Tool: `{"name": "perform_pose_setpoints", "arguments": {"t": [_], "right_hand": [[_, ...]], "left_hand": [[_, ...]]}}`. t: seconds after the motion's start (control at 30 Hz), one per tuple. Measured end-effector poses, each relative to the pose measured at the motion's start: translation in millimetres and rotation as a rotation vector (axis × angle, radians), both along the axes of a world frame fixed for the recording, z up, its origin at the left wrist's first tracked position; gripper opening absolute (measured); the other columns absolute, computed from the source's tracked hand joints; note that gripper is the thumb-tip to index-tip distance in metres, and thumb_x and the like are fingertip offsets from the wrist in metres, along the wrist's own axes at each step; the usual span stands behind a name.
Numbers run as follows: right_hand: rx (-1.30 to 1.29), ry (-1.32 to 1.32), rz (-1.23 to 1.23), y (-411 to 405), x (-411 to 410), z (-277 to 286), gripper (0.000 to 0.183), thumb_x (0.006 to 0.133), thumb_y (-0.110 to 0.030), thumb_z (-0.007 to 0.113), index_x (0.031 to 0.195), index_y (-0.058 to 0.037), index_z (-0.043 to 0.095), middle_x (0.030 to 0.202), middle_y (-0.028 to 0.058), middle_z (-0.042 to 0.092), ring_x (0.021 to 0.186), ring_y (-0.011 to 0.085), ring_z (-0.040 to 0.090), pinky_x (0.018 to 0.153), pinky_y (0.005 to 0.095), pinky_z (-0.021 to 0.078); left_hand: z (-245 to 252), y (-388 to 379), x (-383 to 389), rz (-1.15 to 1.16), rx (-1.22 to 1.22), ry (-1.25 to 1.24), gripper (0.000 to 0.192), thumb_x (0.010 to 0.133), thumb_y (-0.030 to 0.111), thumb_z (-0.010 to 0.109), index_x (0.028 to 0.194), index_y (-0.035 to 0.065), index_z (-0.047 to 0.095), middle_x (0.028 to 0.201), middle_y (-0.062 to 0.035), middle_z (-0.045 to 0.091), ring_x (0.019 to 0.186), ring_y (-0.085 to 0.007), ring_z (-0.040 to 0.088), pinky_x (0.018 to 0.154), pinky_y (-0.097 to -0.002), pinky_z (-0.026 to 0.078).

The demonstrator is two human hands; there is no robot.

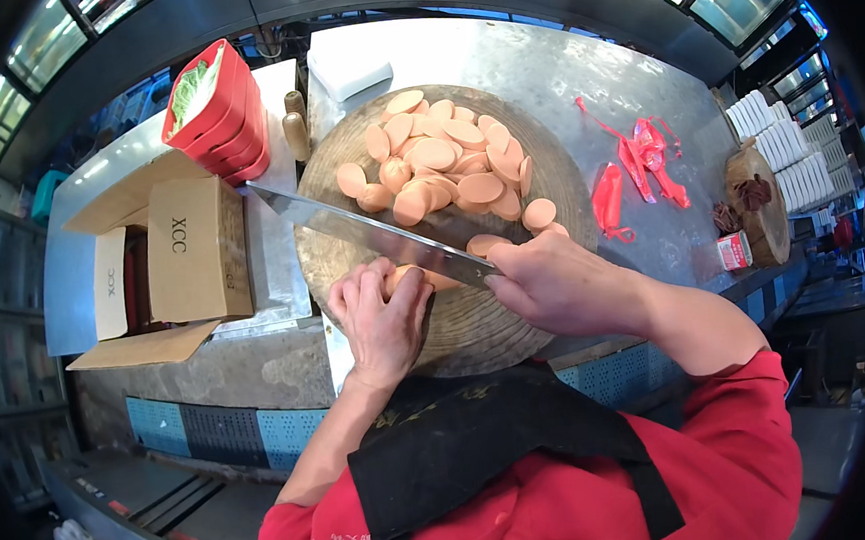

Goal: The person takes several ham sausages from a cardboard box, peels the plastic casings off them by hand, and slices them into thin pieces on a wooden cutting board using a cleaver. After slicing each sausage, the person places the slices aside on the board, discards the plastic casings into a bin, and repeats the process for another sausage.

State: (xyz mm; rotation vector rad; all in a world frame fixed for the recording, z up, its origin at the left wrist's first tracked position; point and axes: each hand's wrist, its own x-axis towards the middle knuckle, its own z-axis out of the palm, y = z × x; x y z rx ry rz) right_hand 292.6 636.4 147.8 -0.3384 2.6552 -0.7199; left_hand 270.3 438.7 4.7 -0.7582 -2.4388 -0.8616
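My left hand point(381, 315) presses a piece of pink sausage point(401, 280) against the round wooden chopping block point(497, 333), its fingers bent over the sausage. In my right hand point(553, 280) is the handle of a long cleaver-like knife point(393, 239), whose blade slants across the block towards the upper left, just beyond my left fingers. A heap of oval sausage slices point(436, 153) lies on the far half of the block. A few more slices point(540, 213) lie near its right side, and one slice point(486, 245) is close to the knife by my right hand.
Torn red wrappers point(646, 153) lie on the metal table point(523, 53) at the right, near a small can point(734, 251) and a wooden block point(759, 209). At the left are an open cardboard box point(198, 249), stacked red baskets point(230, 118) with leafy greens, and wooden handles point(295, 135). A white container point(347, 73) stands behind.
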Motion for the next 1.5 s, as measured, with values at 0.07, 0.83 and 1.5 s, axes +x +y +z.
{"name": "perform_pose_setpoints", "arguments": {"t": [0.07,0.83,1.5], "right_hand": [[0.016,0.024,0.028,-2,2,-9,0.018,0.088,-0.01,0.05,0.083,0.0062,0.055,0.083,0.0273,0.06,0.077,0.0438,0.063,0.072,0.0505,0.05],[-0.046,0.103,-0.024,-17,-10,-36,0.022,0.087,-0.011,0.051,0.08,0.0089,0.058,0.076,0.0302,0.062,0.075,0.0467,0.063,0.071,0.0506,0.0505],[0.011,0.2,0.0,-33,1,-26,0.019,0.086,-0.009,0.051,0.077,0.0063,0.059,0.071,0.028,0.062,0.071,0.0458,0.064,0.068,0.0496,0.0509]], "left_hand": [[1,2,-1,-0.007,0.014,0.0,0.025,0.074,0.017,0.076,0.097,0.0139,0.067,0.103,-0.0055,0.054,0.102,-0.0259,0.051,0.09,-0.0422,0.031],[-3,-8,-4,-0.094,0.209,0.016,0.018,0.075,0.003,0.072,0.091,0.0067,0.064,0.097,-0.0089,0.058,0.095,-0.0282,0.056,0.087,-0.0394,0.035],[-9,-25,-10,-0.132,0.306,-0.019,0.017,0.077,0.002,0.072,0.091,0.0062,0.064,0.092,-0.0101,0.058,0.092,-0.0292,0.055,0.083,-0.0376,0.039]]}}
